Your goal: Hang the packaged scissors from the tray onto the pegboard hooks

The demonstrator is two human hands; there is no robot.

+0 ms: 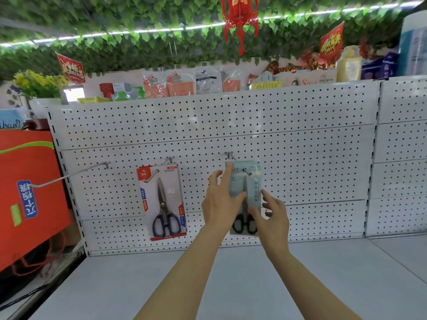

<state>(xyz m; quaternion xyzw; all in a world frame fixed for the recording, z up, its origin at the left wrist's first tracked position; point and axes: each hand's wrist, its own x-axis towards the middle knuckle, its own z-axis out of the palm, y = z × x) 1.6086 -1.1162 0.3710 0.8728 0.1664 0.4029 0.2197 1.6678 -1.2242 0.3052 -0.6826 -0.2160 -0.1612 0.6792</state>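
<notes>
White pegboard (300, 162) above grey shelf (231, 285); leaf garland (115, 31) at 12. Both hands, left (219, 202) and right (273, 218), grip pale scissors pack (253, 179) on hook (248, 171).

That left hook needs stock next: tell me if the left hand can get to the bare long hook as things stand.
Probably yes. The bare long hook juts out with nothing in front of it, but the left hand is busy holding the pale-blue scissor packs with the right hand.

Leafy ceiling (138, 24) with strip light (161, 30); white shelf (208, 285); red lantern (240, 17).
</notes>
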